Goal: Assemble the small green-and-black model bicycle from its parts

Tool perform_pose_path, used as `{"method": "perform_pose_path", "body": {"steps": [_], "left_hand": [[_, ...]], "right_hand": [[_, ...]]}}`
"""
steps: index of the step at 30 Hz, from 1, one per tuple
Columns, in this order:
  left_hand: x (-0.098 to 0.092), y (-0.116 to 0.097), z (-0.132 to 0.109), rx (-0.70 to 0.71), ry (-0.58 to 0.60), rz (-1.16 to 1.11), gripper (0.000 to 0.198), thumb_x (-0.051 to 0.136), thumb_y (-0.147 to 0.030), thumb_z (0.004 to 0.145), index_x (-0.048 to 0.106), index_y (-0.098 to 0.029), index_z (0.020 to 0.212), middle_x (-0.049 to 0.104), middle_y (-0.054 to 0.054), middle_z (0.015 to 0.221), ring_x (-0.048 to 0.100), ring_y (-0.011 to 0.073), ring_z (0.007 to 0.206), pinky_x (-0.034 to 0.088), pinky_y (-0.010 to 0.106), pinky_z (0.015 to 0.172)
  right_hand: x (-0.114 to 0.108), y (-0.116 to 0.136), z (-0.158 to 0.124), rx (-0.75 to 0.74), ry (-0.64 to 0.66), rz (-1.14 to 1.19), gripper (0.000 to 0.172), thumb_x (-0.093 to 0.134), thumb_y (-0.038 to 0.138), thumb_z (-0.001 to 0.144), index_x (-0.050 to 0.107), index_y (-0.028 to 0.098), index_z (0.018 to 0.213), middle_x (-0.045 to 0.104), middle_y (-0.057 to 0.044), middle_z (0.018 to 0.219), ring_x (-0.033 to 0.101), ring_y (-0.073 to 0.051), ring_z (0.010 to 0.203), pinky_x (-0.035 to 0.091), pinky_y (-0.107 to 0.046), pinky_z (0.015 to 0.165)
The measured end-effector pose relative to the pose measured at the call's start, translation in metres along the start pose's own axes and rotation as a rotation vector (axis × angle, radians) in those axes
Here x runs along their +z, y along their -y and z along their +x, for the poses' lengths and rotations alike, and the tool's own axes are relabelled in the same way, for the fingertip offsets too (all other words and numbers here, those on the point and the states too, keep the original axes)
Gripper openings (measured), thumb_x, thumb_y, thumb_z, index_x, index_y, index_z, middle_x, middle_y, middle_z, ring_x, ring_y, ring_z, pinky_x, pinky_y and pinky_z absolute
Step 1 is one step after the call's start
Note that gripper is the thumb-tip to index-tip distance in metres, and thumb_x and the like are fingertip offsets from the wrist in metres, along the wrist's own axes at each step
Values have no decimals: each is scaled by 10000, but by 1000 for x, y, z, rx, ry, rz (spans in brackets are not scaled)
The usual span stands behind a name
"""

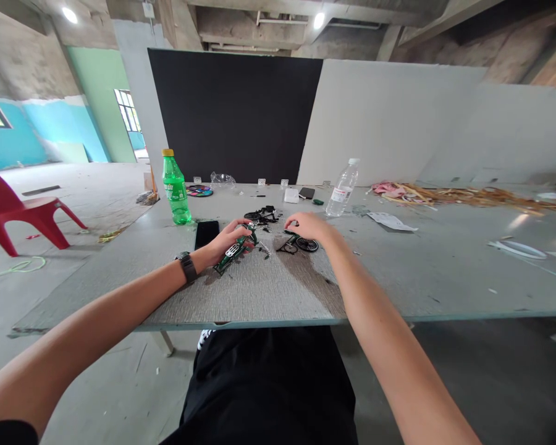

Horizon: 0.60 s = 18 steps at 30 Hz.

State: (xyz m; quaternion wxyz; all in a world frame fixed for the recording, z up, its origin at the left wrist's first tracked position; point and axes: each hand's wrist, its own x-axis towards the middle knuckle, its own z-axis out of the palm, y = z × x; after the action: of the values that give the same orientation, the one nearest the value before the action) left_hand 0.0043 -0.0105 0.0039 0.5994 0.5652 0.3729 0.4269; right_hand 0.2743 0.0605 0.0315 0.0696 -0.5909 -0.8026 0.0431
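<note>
My left hand (229, 241) is closed around a dark green model bike part (232, 251) with a white patterned section, its lower end close to the tabletop. Over the table to the right, my right hand (306, 225) is curled, thumb and fingers pinched down at a dark piece. What sits between those fingertips is too small to make out. Just below it lies a black miniature wheel (307, 245) with thin frame-like parts beside it. Beyond and between both hands, a cluster of black model parts (262, 214) lies on the table, with small loose bits nearby.
A black phone (207, 235) lies beside my left wrist. The green bottle (176, 191) stands at the left, a clear bottle (343, 188) at the right. Behind are a white box (291, 196) and a crumpled plastic wrapper (223, 180). Paper (391, 222) and wood strips (445, 196) lie right.
</note>
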Motion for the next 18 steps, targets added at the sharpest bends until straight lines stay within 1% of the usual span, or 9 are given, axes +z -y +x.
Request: {"method": "perform_pose_path", "body": {"steps": [1, 2, 6, 9, 14, 18], "left_hand": [[0, 0, 0, -5, -2, -1, 464, 647, -303, 810, 501, -216, 1241, 639, 19, 863, 696, 192, 801, 516, 301, 690], [1, -1, -1, -10, -3, -1, 469, 649, -305, 807, 499, -219, 1244, 639, 19, 862, 696, 194, 805, 513, 297, 683], [2, -4, -4, -29, 0, 4, 481, 652, -316, 805, 493, -229, 1251, 637, 15, 854, 695, 196, 808, 502, 279, 649], [3, -4, -3, -33, 2, -13, 491, 664, -317, 800, 492, -232, 1251, 621, 7, 851, 694, 191, 790, 492, 265, 620], [0, 2, 2, -13, 10, -51, 496, 689, -309, 785, 503, -225, 1237, 606, 0, 839, 690, 180, 765, 485, 250, 611], [-3, 5, 4, -6, 23, -57, 487, 692, -325, 796, 513, -234, 1240, 599, 1, 861, 689, 173, 768, 484, 242, 606]], "right_hand": [[1, -1, 0, 21, -37, -2, 277, 541, 263, 907, 763, 278, 1071, 754, -59, 1107, 667, -240, 1007, 480, -313, 813], [2, -3, 1, 37, -46, -4, 299, 524, 258, 915, 762, 285, 1094, 755, -60, 1116, 666, -244, 1025, 482, -318, 826], [11, -3, 6, 22, 23, -11, 347, 503, 225, 912, 764, 285, 1133, 738, -61, 1202, 667, -251, 1070, 485, -340, 890], [16, 1, 9, -14, 23, -16, 358, 503, 232, 917, 757, 286, 1164, 729, -65, 1232, 654, -260, 1116, 480, -351, 924], [18, 9, 7, -8, -2, -43, 376, 461, 269, 949, 737, 297, 1203, 721, -77, 1237, 625, -281, 1162, 482, -375, 920], [20, 16, 4, 27, -17, -85, 412, 431, 294, 974, 678, 311, 1303, 689, -102, 1284, 611, -300, 1177, 488, -391, 894]]}}
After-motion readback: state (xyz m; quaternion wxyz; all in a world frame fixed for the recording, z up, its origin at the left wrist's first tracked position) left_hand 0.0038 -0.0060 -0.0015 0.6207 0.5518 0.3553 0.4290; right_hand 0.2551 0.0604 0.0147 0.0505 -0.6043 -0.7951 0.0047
